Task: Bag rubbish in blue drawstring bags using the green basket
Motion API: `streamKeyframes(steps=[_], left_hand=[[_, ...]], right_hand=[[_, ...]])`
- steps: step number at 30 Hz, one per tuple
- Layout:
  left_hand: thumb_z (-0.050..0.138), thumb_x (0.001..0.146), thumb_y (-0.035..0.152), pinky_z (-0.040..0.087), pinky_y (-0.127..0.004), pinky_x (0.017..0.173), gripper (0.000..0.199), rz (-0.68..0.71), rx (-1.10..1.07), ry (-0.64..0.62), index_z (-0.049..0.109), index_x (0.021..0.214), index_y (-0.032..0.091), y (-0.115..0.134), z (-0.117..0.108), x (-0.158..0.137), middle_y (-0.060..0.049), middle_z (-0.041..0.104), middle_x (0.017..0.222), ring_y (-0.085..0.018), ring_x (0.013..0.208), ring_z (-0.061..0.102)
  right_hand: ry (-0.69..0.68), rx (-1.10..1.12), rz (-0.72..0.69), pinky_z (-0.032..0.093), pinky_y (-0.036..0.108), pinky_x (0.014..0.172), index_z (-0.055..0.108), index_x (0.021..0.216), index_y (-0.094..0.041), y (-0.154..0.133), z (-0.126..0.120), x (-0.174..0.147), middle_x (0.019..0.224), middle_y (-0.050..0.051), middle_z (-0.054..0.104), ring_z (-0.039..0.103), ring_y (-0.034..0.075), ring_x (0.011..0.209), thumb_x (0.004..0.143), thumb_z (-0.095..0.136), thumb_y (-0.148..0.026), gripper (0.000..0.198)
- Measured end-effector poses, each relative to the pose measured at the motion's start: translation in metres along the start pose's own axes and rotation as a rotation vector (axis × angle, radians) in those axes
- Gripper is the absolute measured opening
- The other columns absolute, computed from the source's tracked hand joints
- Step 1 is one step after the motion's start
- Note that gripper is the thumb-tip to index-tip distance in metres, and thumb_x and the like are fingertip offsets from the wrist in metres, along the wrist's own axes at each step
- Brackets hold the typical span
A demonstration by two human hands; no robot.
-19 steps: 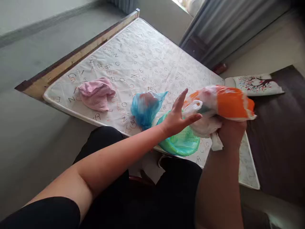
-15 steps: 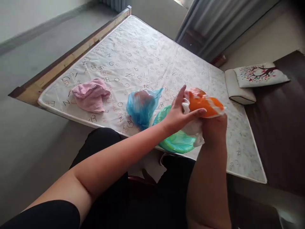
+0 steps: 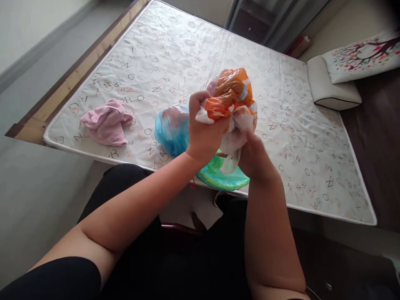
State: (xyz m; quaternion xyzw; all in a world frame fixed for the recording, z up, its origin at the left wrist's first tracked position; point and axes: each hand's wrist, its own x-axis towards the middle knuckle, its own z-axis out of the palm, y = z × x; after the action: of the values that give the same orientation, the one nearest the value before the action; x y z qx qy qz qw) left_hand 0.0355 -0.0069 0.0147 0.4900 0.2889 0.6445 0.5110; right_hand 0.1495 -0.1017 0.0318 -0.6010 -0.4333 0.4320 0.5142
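An orange and white plastic bag [image 3: 233,89], crumpled and bulging, is held up above the mattress between both hands. My left hand [image 3: 204,127] is closed around its left side, fingers curled into the film. On the right, my right hand [image 3: 254,156] grips the whitish lower part of the bag; some of its fingers are hidden behind the plastic. Below the hands lies a green basket-like item [image 3: 225,175], partly covered by them. A blue plastic bag [image 3: 171,129] with something reddish inside rests just left of my left hand. What the orange bag contains cannot be made out.
A crumpled pink cloth [image 3: 108,123] lies on the left of the letter-printed mattress [image 3: 175,54]. A wooden bed rail [image 3: 78,68] runs along the left side. At the far right are a cream bolster [image 3: 333,85] and a tree-print cushion [image 3: 368,56]. Grey curtains [image 3: 281,25] hang behind.
Both hands have moved left and slightly up the view with the orange bag. My left hand, spread before, has closed on the bag. The camera view has shifted a little.
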Motion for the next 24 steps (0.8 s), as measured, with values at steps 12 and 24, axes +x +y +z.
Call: streamKeyframes(steps=[12, 24], left_hand=[[0.07, 0.096, 0.023, 0.051, -0.05, 0.128, 0.04, 0.37, 0.476, -0.676, 0.066, 0.135, 0.03, -0.009, 0.007, -0.034, -0.012, 0.06, 0.154, -0.031, 0.159, 0.05], [0.073, 0.098, 0.032, 0.025, -0.059, 0.14, 0.083, -0.1, 0.715, -0.653, 0.038, 0.173, 0.034, -0.013, -0.06, 0.016, -0.01, 0.046, 0.175, -0.04, 0.168, 0.034]], right_hand=[[0.321, 0.341, -0.125, 0.052, 0.051, 0.132, 0.079, 0.109, -0.034, -0.002, -0.011, 0.003, 0.133, 0.001, 0.077, 0.058, 0.034, 0.155, 0.089, 0.086, -0.046, 0.025], [0.432, -0.126, -0.07, 0.068, 0.048, 0.096, 0.083, 0.104, -0.025, 0.011, -0.051, -0.012, 0.108, 0.004, 0.083, 0.078, 0.028, 0.103, 0.079, 0.095, -0.036, 0.03]])
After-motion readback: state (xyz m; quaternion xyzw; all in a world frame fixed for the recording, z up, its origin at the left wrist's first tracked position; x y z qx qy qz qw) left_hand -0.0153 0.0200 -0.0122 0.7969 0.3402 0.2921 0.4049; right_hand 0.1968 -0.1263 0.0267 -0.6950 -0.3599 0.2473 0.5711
